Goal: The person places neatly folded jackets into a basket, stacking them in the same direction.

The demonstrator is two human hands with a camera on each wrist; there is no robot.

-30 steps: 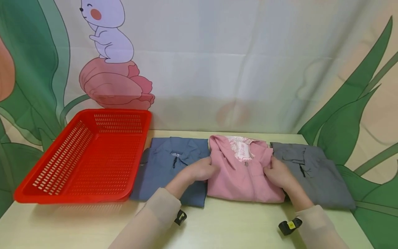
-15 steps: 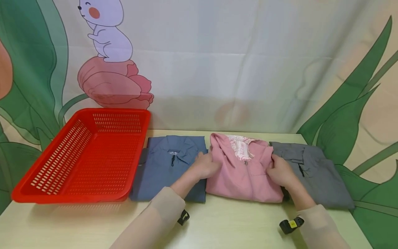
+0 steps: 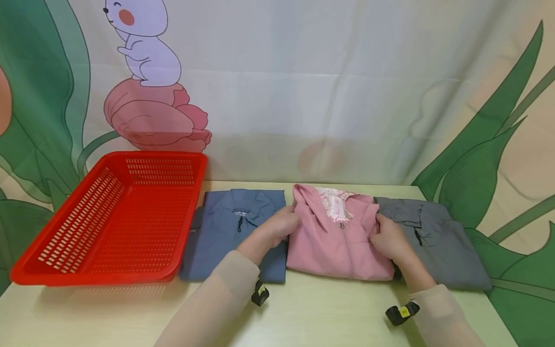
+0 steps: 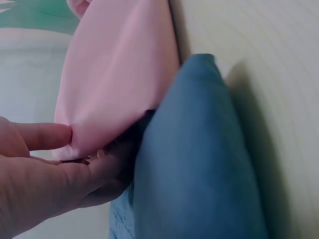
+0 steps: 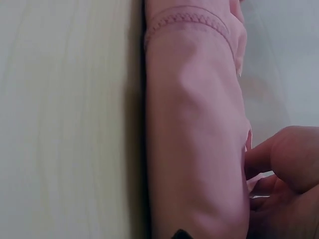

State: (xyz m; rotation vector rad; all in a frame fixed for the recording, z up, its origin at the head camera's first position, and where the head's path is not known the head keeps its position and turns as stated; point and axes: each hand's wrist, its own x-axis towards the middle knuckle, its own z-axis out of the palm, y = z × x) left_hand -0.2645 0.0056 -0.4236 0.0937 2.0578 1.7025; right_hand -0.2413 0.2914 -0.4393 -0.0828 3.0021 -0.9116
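Note:
A folded pink zip jacket [image 3: 329,246] with a white and pink patterned lining lies on the table between two other folded garments. My left hand [image 3: 279,226] pinches its left edge; in the left wrist view the thumb and fingers [image 4: 47,137] close on the pink cloth beside the blue garment. At the opposite edge my right hand [image 3: 388,236] pinches the jacket's side, and the right wrist view shows those fingertips [image 5: 259,159] at the pink fabric [image 5: 199,124]. A folded blue shirt [image 3: 221,241] with a short zip sits under my left forearm.
Right of the jacket lies a folded grey shirt [image 3: 446,246], partly behind my right hand. A red plastic basket [image 3: 191,231] with perforated walls stands at the left, overlapping the blue shirt's edge in this view. A printed curtain [image 3: 269,96] hangs behind the pale table [image 3: 321,313].
Both hands stay at the pink jacket's sides, with the left hand shifting slightly. Half a second or more ago, the blue shirt's lower right corner shifted a little. The head view has drifted slightly.

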